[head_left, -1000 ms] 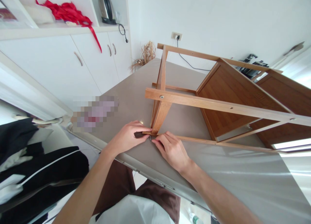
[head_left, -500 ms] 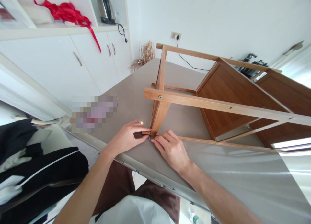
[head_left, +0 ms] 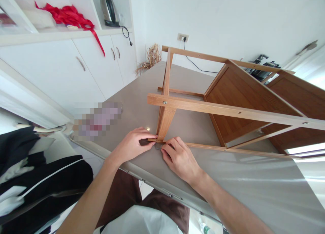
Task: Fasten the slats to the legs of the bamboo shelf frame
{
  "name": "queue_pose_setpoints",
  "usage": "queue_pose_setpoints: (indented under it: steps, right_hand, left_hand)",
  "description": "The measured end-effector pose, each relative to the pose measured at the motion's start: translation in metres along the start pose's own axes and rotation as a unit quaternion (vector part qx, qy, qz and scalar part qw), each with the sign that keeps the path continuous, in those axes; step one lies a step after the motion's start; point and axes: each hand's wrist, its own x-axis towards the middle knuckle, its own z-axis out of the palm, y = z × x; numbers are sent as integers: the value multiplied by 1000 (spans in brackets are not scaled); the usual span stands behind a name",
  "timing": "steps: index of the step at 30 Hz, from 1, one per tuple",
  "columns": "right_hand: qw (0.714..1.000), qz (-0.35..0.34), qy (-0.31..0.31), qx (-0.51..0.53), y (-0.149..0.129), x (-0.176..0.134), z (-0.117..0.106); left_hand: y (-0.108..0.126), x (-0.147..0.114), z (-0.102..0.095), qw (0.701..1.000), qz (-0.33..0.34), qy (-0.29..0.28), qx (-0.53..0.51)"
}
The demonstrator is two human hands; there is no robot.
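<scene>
A wooden shelf frame (head_left: 195,107) lies on its side on the grey-brown table. My left hand (head_left: 132,144) is at the near lower corner, thumb and fingers closed around the end of the bottom rail. Just right of that, my right hand (head_left: 180,158) pinches a small bent metal rod, which looks like a hex key (head_left: 158,146), against the outer side of the rail below the crosspiece (head_left: 166,124). The tip of the rod and the screw it may meet are too small to make out. A screw head (head_left: 165,102) shows in the upper rail.
The tabletop (head_left: 137,92) carries a blurred-out item (head_left: 99,120) on the left and dried plants (head_left: 153,54) behind. White cabinets with a kettle (head_left: 109,9) and red ribbon (head_left: 68,16) stand at left. Dark clothes (head_left: 45,190) hang low left; a black appliance (head_left: 264,66) is back right.
My right hand has shifted slightly right and turned, so more of the metal rod shows. My left hand stays on the rail end. The view has moved a little.
</scene>
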Motion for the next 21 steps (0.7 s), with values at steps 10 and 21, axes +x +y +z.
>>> queue_pose_setpoints:
  steps: [10, 21]
  right_hand:
    - [999, -34, 6, -22, -4, 0, -5]
    - [999, -20, 27, -29, 0, 3, 4]
  left_hand:
    - [0, 0, -2, 1000, -5, -8, 9]
    - [1, 0, -1, 1000, -2, 1, 12]
